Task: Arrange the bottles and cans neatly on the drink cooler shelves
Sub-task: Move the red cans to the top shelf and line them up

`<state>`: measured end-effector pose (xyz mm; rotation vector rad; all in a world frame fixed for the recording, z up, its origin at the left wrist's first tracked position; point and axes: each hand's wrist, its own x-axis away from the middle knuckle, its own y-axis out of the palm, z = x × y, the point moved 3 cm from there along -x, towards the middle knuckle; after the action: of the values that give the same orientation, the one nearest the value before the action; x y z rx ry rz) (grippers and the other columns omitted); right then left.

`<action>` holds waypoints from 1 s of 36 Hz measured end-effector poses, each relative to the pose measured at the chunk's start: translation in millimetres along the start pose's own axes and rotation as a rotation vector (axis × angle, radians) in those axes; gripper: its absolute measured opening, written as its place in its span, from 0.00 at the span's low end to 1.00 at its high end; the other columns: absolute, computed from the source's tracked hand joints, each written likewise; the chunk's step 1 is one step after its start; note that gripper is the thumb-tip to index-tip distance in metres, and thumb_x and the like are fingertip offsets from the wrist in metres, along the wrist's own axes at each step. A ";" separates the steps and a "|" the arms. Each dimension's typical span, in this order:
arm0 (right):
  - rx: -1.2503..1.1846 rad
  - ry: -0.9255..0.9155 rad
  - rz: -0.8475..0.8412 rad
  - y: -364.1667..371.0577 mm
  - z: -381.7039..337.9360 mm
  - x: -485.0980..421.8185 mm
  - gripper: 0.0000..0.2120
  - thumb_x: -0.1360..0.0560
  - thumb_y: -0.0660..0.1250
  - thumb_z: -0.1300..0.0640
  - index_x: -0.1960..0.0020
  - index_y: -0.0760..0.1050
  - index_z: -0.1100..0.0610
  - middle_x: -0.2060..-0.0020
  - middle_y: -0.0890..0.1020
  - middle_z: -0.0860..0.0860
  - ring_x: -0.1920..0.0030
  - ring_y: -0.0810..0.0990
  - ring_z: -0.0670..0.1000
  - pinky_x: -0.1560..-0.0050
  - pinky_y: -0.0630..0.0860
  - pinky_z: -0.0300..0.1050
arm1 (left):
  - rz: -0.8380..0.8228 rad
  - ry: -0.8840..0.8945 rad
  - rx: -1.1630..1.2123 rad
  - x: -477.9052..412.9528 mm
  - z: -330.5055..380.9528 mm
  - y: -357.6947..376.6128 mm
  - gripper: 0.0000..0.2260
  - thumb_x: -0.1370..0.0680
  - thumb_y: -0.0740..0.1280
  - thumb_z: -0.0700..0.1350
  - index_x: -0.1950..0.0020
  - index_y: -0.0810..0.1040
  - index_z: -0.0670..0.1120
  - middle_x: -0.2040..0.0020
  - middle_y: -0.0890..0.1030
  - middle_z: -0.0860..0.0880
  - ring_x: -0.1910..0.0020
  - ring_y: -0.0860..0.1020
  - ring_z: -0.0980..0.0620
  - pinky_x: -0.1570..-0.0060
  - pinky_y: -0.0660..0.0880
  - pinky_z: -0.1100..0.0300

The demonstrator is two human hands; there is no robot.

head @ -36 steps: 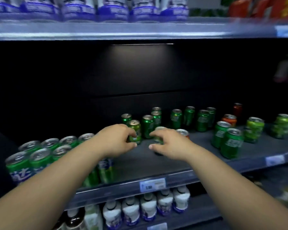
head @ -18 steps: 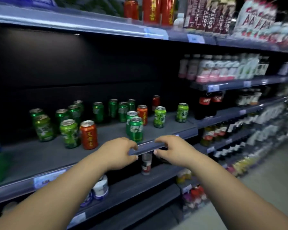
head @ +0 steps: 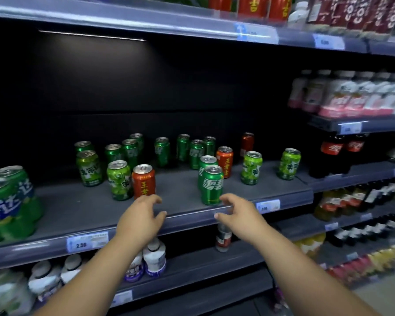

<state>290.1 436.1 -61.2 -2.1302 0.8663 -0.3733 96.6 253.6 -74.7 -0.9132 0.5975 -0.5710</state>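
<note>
Grey shelf — scattered cans, store aisle.

dim store aisle of grey shelving

black back panel behind the shelves, a thin light strip under the upper shelf, pale floor at lower right.

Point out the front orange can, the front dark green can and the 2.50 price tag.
Orange can (head: 143,181), head view, label middle.
Dark green can (head: 212,185), head view, label middle.
Price tag (head: 87,241), head view, tag centre.
</note>
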 end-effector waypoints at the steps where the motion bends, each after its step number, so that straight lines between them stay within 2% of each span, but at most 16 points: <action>1: -0.023 0.008 0.021 3.9 0.5 -8.4 0.26 0.25 0.73 0.48 0.29 0.71 0.49 0.34 0.77 0.47 0.38 0.76 0.49 0.39 0.73 0.44 | 0.038 -0.032 0.014 -3.5 -8.0 0.2 0.17 0.24 0.70 0.52 0.37 0.76 0.53 0.40 0.75 0.51 0.45 0.78 0.48 0.49 0.77 0.52; 4: -0.102 0.034 0.095 13.9 1.8 -30.8 0.25 0.24 0.73 0.52 0.30 0.69 0.49 0.41 0.77 0.46 0.45 0.74 0.46 0.48 0.69 0.41 | 0.147 -0.095 0.058 -15.6 -25.4 1.3 0.19 0.25 0.73 0.48 0.37 0.73 0.48 0.40 0.72 0.47 0.47 0.77 0.44 0.52 0.74 0.52; 8: -0.139 0.071 0.195 31.0 7.4 -55.3 0.30 0.25 0.74 0.51 0.28 0.65 0.46 0.38 0.79 0.47 0.38 0.78 0.51 0.45 0.76 0.48 | 0.237 -0.142 0.154 -33.6 -34.0 5.1 0.23 0.26 0.75 0.44 0.37 0.68 0.44 0.38 0.71 0.43 0.45 0.75 0.41 0.53 0.72 0.51; 11: -0.091 0.088 0.236 40.3 7.1 -65.3 0.29 0.24 0.72 0.48 0.27 0.65 0.46 0.41 0.81 0.48 0.41 0.79 0.53 0.45 0.79 0.53 | 0.269 -0.167 0.209 -47.3 -40.0 7.7 0.30 0.28 0.76 0.47 0.33 0.64 0.47 0.36 0.74 0.43 0.41 0.77 0.41 0.46 0.76 0.46; 14: -0.041 0.041 0.193 52.5 -1.6 -76.3 0.31 0.25 0.73 0.46 0.26 0.65 0.46 0.40 0.81 0.47 0.41 0.79 0.52 0.44 0.79 0.53 | 0.253 -0.179 0.234 -56.7 -44.6 8.4 0.36 0.30 0.78 0.50 0.30 0.60 0.51 0.34 0.76 0.45 0.38 0.77 0.42 0.43 0.77 0.43; 16: -0.005 0.017 0.151 62.3 -11.2 -87.3 0.32 0.26 0.73 0.44 0.26 0.64 0.46 0.40 0.81 0.47 0.40 0.80 0.52 0.44 0.79 0.54 | 0.249 -0.174 0.222 -60.1 -44.4 9.4 0.38 0.30 0.78 0.50 0.27 0.59 0.50 0.32 0.74 0.44 0.36 0.75 0.42 0.41 0.76 0.43; 19: 0.010 0.001 0.105 76.6 -29.2 -110.2 0.27 0.27 0.73 0.46 0.32 0.67 0.47 0.41 0.81 0.50 0.41 0.81 0.55 0.45 0.80 0.55 | 0.241 -0.158 0.215 -61.2 -42.5 12.7 0.38 0.28 0.76 0.49 0.25 0.58 0.48 0.30 0.69 0.44 0.35 0.73 0.42 0.41 0.73 0.47; 22: 0.050 -0.009 0.073 85.7 -49.3 -132.7 0.21 0.25 0.72 0.48 0.36 0.69 0.51 0.43 0.81 0.51 0.43 0.80 0.57 0.48 0.77 0.49 | 0.230 -0.143 0.214 -60.9 -44.2 15.3 0.38 0.27 0.76 0.49 0.24 0.58 0.48 0.30 0.69 0.45 0.35 0.73 0.42 0.43 0.73 0.48; 27: 0.015 -0.024 0.064 93.4 -65.3 -155.1 0.24 0.24 0.72 0.49 0.32 0.68 0.54 0.41 0.80 0.55 0.41 0.79 0.58 0.43 0.76 0.50 | 0.186 -0.099 0.200 -63.3 -40.6 17.9 0.40 0.29 0.76 0.51 0.24 0.57 0.52 0.30 0.69 0.47 0.37 0.75 0.42 0.44 0.76 0.48; 31: -0.110 -0.020 0.059 84.1 -49.3 -147.7 0.31 0.25 0.73 0.52 0.25 0.67 0.55 0.34 0.78 0.53 0.36 0.78 0.53 0.36 0.76 0.52 | 0.154 -0.046 0.203 -64.3 -22.4 26.0 0.41 0.29 0.76 0.53 0.24 0.55 0.54 0.31 0.69 0.48 0.36 0.74 0.45 0.43 0.75 0.49; 33: -0.176 -0.015 0.087 71.9 -33.5 -136.9 0.26 0.24 0.73 0.53 0.28 0.71 0.55 0.37 0.80 0.51 0.41 0.80 0.49 0.38 0.77 0.50 | 0.141 -0.025 0.223 -63.7 -9.8 34.1 0.41 0.29 0.77 0.54 0.24 0.55 0.55 0.32 0.69 0.50 0.37 0.74 0.47 0.43 0.76 0.50; 36: -0.237 -0.016 0.181 48.2 -7.4 -122.2 0.15 0.24 0.73 0.53 0.38 0.79 0.53 0.50 0.84 0.47 0.50 0.82 0.45 0.44 0.80 0.48 | 0.118 0.001 0.244 -63.6 12.1 47.6 0.41 0.30 0.77 0.55 0.25 0.56 0.57 0.33 0.69 0.51 0.38 0.76 0.48 0.44 0.77 0.50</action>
<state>175.9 494.4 -90.6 -2.2427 1.1314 -0.1669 69.8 326.7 -94.8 -0.6436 0.5651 -0.5251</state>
